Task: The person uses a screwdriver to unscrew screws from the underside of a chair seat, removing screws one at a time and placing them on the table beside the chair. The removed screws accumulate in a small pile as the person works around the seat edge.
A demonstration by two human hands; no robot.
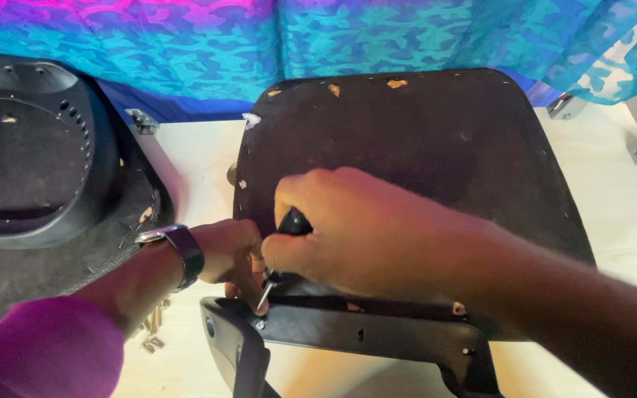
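We see the right hand (348,232) clenched around a black-handled screwdriver (278,258), tip down at a screw (259,323) on the black bracket (363,335) along the near edge of the black seat panel (422,140). The left hand (234,254) pinches the shaft beside it, both over the pale surface (193,158).

A blue-and-magenta patterned cloth (208,44) hangs behind a second black seat shell (31,147) and small metal brackets (141,120).
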